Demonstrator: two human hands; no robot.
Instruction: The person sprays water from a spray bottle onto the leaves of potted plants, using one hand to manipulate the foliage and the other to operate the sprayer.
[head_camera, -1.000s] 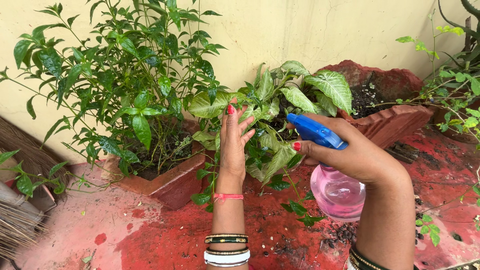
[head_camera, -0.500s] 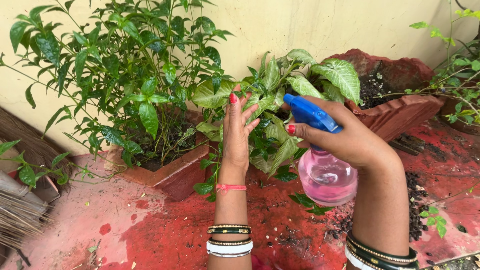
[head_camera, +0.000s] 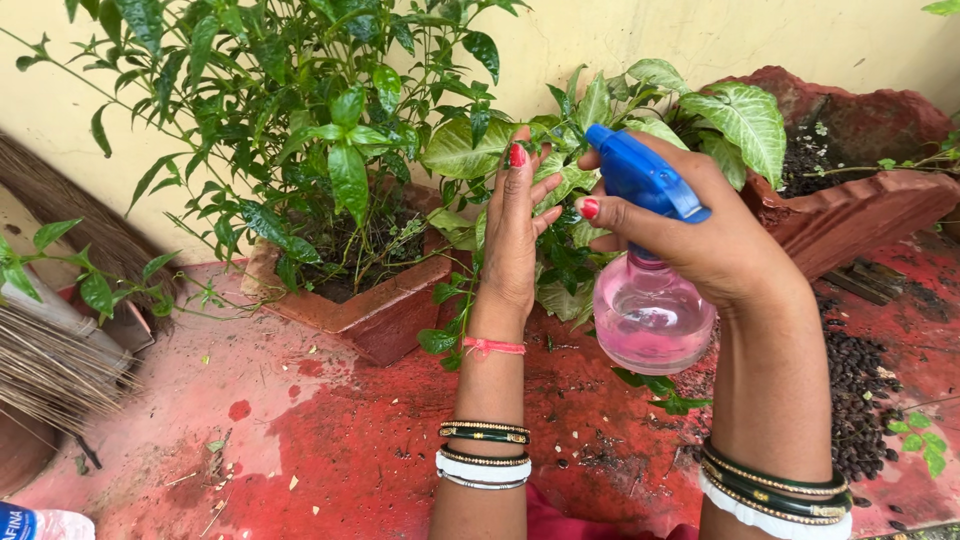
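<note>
My right hand (head_camera: 720, 250) grips a pink spray bottle (head_camera: 648, 312) with a blue trigger head (head_camera: 640, 180), one finger lying over the trigger. The nozzle points left at a plant with pale-veined leaves (head_camera: 740, 115). My left hand (head_camera: 512, 240) is raised upright with its fingers together, resting against the leaves of that plant just left of the nozzle. It holds nothing. Both wrists carry bangles, and a red thread is tied on the left one.
A bushy dark-leaved plant (head_camera: 300, 120) grows in a terracotta pot (head_camera: 370, 315) at left. A second clay pot (head_camera: 860, 210) stands at right. A broom (head_camera: 50, 370) lies at far left. The floor (head_camera: 330, 440) is red, with dark soil crumbs (head_camera: 860, 390) scattered at right. A yellow wall runs behind.
The view has shifted so the plants and both hands sit further right and higher. The bottle stays aimed at the pale-veined leaves and my left hand stays against them.
</note>
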